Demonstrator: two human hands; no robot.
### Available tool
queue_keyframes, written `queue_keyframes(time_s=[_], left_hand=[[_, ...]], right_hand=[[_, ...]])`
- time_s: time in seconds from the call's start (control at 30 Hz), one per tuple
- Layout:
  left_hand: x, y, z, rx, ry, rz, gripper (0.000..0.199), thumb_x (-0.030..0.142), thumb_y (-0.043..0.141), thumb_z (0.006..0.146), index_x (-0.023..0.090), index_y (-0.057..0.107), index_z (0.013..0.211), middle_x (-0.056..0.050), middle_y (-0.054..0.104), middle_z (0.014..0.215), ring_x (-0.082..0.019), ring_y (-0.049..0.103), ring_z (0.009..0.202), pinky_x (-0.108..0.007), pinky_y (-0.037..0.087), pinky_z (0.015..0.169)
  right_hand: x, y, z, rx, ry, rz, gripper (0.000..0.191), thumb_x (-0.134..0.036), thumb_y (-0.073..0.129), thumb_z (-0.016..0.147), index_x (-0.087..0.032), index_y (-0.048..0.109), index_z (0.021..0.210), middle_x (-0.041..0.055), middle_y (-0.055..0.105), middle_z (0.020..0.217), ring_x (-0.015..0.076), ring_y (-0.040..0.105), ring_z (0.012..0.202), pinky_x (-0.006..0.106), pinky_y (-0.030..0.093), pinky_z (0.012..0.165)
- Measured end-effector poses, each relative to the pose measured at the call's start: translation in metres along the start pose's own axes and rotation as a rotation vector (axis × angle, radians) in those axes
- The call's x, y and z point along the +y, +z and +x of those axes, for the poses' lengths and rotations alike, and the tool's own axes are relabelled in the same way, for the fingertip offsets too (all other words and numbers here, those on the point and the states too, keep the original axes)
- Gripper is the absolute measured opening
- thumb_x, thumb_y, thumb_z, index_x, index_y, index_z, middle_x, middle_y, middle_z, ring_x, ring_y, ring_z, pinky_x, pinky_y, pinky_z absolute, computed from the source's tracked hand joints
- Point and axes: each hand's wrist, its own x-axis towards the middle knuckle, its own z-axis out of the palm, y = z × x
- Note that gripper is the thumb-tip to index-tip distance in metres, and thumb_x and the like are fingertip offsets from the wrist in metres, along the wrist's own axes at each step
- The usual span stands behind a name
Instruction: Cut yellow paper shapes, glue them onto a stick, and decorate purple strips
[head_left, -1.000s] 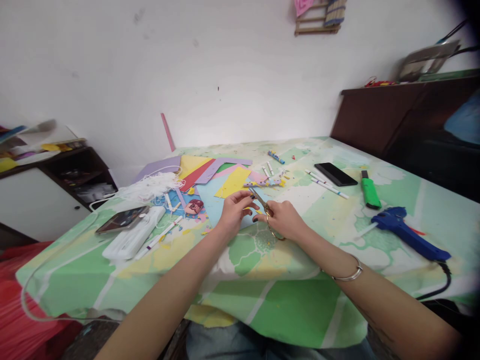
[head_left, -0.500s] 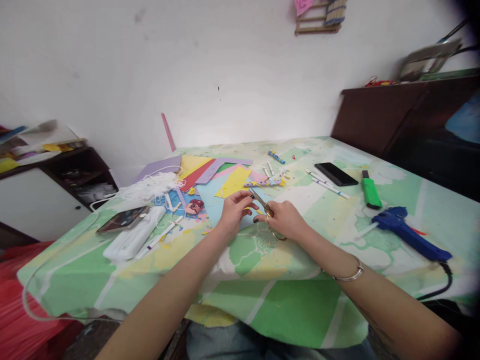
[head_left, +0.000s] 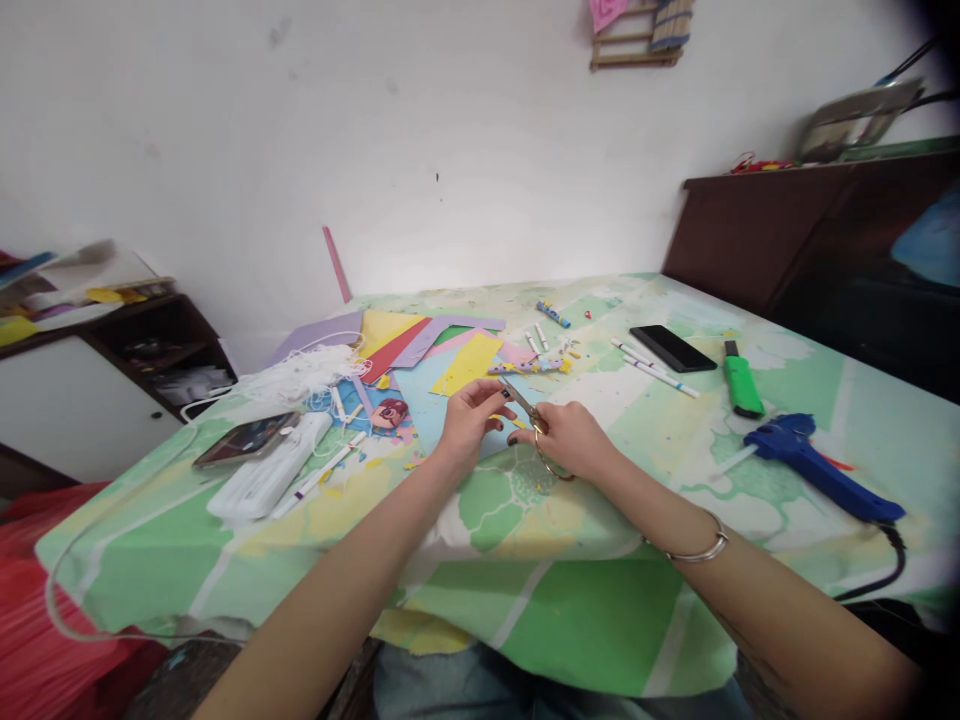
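My right hand [head_left: 571, 438] is closed on a pair of scissors [head_left: 523, 400], whose blades point up and left toward my other hand. One gold-coloured handle loop hangs below my fingers. My left hand [head_left: 474, 415] is pinched at the blade tips; what it holds is too small to make out. Both hands are just above a light blue sheet [head_left: 427, 415]. Past the fingertips lies a decorated purple strip with yellow bits [head_left: 531, 367]. A yellow sheet [head_left: 470, 364] rests behind my left hand.
Left stand a tangle of white string [head_left: 304, 372], a phone [head_left: 247, 438] on a white power strip [head_left: 262, 480], and markers. Right lie a black phone [head_left: 671, 347], white markers [head_left: 652, 368], a green utility knife [head_left: 742, 380] and a blue glue gun [head_left: 821, 468] with its cord.
Almost nothing differs. Both hands and the scissors keep nearly the same place, with only a very slight shift at the fingers.
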Motion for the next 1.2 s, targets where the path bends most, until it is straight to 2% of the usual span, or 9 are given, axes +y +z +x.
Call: queue_keyframes(time_s=[0.77, 1.2], left_hand=[[0.002, 0.0015, -0.0008, 0.059, 0.123, 0.067, 0.025, 0.023, 0.072, 0.061, 0.015, 0.06, 0.081, 0.0, 0.061, 0.074, -0.011, 0.061, 0.056, -0.02, 0.04, 0.045], [0.0009, 0.0005, 0.0002, 0.062, 0.136, 0.084, 0.024, 0.023, 0.071, 0.062, 0.015, 0.059, 0.081, 0.0, 0.061, 0.074, -0.011, 0.061, 0.055, -0.02, 0.04, 0.045]], right_hand=[[0.0021, 0.0005, 0.0021, -0.016, -0.009, -0.018, 0.053, -0.07, 0.045, 0.077, -0.019, 0.057, 0.07, 0.0054, 0.062, 0.063, 0.0195, 0.058, 0.063, 0.025, 0.025, 0.052], [0.0009, -0.0021, 0.001, -0.042, 0.001, -0.038, 0.051, -0.068, 0.046, 0.077, -0.019, 0.059, 0.072, 0.0067, 0.063, 0.065, 0.02, 0.06, 0.065, 0.025, 0.025, 0.053]])
